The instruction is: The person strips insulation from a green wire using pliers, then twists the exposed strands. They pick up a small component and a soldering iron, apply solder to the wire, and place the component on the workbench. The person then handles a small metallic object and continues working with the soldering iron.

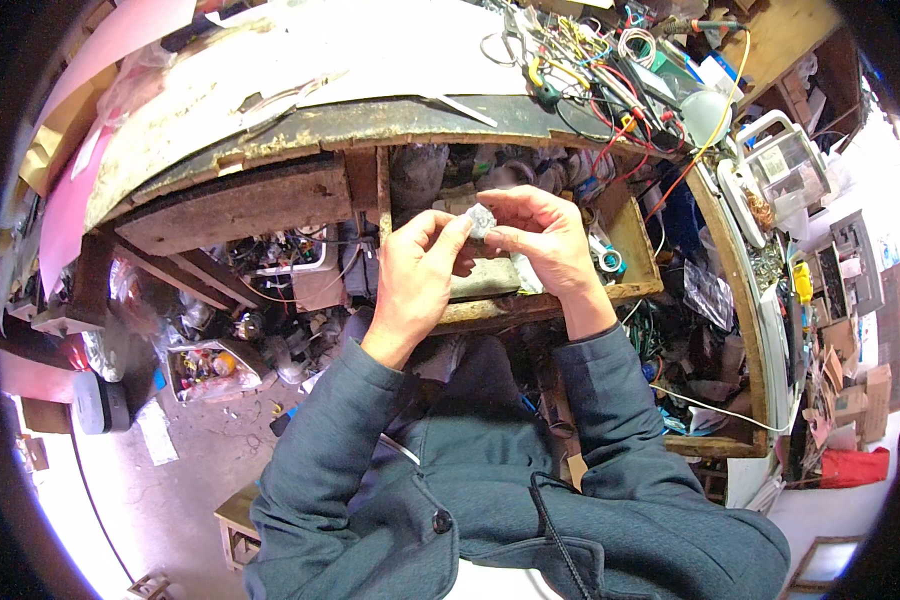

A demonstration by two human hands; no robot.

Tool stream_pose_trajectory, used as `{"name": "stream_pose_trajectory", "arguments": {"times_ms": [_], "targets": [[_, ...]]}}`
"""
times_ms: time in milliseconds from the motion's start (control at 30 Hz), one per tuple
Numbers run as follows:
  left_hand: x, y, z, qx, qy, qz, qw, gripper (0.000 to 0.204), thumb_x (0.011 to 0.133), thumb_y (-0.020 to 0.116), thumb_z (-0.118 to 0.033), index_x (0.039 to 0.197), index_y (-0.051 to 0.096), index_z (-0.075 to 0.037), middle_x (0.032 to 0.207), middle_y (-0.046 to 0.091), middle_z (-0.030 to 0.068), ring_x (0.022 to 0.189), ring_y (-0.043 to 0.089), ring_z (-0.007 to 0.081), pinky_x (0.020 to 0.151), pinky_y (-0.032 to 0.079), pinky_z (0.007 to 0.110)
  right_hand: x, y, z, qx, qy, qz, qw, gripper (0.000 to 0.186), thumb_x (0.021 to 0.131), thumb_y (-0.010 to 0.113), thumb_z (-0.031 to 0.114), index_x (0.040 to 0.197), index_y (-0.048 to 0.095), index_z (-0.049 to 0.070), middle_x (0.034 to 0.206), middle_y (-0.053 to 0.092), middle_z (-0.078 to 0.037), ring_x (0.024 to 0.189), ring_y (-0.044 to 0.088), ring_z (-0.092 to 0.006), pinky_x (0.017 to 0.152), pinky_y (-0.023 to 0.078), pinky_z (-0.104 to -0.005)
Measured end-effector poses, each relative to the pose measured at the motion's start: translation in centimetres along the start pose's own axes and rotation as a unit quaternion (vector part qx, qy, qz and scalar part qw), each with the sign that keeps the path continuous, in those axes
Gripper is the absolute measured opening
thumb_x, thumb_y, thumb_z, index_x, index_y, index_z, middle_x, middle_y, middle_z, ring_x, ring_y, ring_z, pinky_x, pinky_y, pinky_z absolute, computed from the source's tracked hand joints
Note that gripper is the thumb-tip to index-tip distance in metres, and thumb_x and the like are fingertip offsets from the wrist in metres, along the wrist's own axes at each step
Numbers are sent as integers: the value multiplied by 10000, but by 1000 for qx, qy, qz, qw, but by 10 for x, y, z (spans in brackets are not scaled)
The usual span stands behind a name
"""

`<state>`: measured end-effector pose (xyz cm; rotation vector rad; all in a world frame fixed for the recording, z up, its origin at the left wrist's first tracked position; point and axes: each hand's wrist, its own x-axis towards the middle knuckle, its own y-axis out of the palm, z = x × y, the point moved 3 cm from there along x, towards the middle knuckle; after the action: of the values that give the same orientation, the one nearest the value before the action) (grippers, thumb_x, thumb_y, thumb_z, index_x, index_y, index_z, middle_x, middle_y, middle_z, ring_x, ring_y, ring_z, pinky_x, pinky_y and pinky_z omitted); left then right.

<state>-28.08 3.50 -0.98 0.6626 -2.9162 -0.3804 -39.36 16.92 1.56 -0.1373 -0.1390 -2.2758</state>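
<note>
Between my two hands, above an open wooden drawer (530, 303), is a small pale grey-white piece (481, 221) that looks like a crumpled plastic packet; what it contains is too small to make out. My left hand (420, 270) pinches its left side between thumb and fingers. From the other side, my right hand (548, 240) grips it with thumb and bent forefinger. Below my hands, the drawer holds clear plastic bags and mixed small parts. Beside my right wrist lies a ring-shaped white and teal part (608, 260).
Behind the drawer runs a worn workbench edge (320, 133). Tangled wires and test leads (610, 85) lie at its far right, near a clear plastic case (785, 170). A box of small parts (213, 372) stands on the floor at left, with a wooden stool (238, 525) nearer me.
</note>
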Motion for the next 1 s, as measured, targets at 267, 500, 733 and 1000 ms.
{"name": "stream_pose_trajectory", "arguments": {"times_ms": [267,500,733,1000], "targets": [[0,-1,0,-71,-33,15,997,232,1020,620,-245,995,697,-28,814,704,30,669,639,93,626,522,245,-3,3,2,35,19,20,999,431,804,783,-64,1217,674,-12,1109,731,-103,1002,704,-166,914,579,-319],[1,-2,4,-100,-37,34,994,247,1036,587,-245,975,698,-33,810,682,14,685,632,83,647,531,237,-2,0,0,31,1,11,999,380,815,786,-50,1181,686,-15,1084,736,-100,972,705,-152,888,580,-307],[1,-4,2,-93,-64,72,991,221,1020,616,-248,984,689,-43,806,687,30,700,646,100,668,531,260,-2,-1,2,14,-5,13,1000,372,828,775,-45,1188,684,-17,1085,736,-105,963,707,-153,887,579,-302],[1,-4,2,-143,-64,68,985,258,1023,611,-284,973,681,-41,819,690,29,705,640,94,677,539,251,-2,0,2,12,-19,9,1000,351,860,751,-21,1205,687,-18,1106,736,-108,950,704,-147,844,583,-287]]}}
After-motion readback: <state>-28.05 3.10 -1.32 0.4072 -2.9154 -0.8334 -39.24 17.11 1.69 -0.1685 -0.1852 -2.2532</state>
